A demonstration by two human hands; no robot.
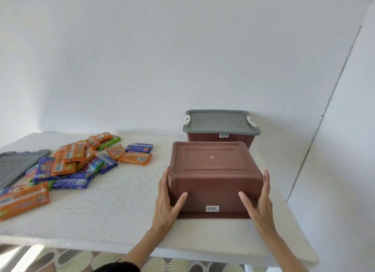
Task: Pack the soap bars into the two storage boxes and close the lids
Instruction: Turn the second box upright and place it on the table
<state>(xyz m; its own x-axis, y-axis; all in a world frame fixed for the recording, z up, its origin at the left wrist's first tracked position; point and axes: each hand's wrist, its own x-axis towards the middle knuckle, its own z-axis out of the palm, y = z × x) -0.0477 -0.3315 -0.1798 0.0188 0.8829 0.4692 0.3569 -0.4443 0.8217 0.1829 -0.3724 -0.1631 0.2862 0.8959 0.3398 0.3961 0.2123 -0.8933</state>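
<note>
— Your fingers (165,182) are spread flat along the sides of the upturned brown box (213,174), thumbs lying across its near wall. Your left hand (168,202) clasps the left side and your right hand (258,202) the right, so the box is held between both.

— And where does everything sit, biggest first?

— The white table (121,206) carries it all. The box you hold rests bottom-up near the table's front edge, a barcode sticker (212,208) on its near wall. Just behind it, by the wall, stands the second brown box (219,138) with its grey lid (220,122) on. The other grey lid (16,166) lies loose at the far left. Your soap bars (81,162), in orange, blue and green wrappers, lie heaped on the table between that lid and your box, none of them in a box
</note>
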